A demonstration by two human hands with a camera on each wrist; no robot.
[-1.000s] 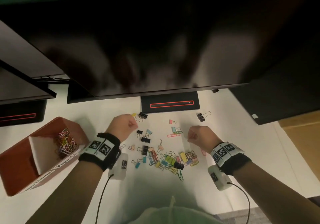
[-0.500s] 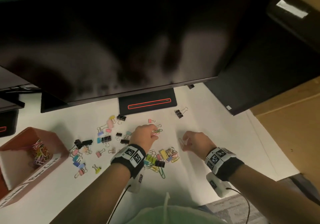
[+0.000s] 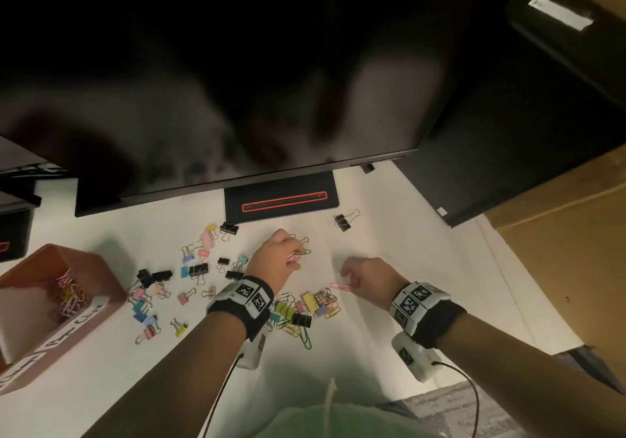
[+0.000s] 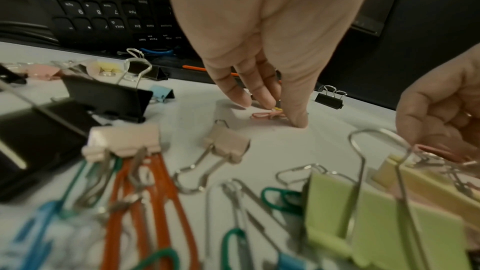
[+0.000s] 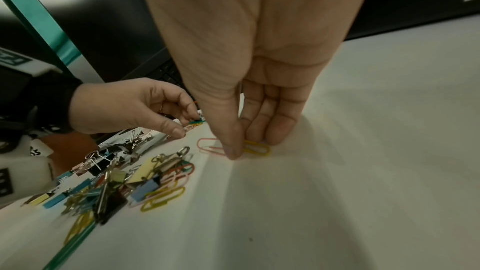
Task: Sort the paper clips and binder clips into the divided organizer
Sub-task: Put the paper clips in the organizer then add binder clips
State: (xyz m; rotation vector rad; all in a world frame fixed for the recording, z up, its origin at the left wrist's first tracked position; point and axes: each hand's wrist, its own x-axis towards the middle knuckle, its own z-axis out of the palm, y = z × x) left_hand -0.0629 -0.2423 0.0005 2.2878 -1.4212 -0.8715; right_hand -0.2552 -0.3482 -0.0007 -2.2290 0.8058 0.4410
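Right hand (image 5: 249, 98) pinches yellow paper clip (image 5: 255, 148) under its fingertips (long axis crosswise); left hand (image 3: 276, 258) grasps clips.

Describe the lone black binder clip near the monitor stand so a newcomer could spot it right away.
Start at the monitor stand's base with the red outline. Just right of it on the white desk lies a black binder clip, silver handles pointing away. Unlike the other clips, it sits alone, beyond the right hand.

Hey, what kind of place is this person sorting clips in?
Most likely an office desk: a large dark monitor hangs over the white tabletop, a black keyboard sits behind the scattered clips, and a second screen stands at the right.
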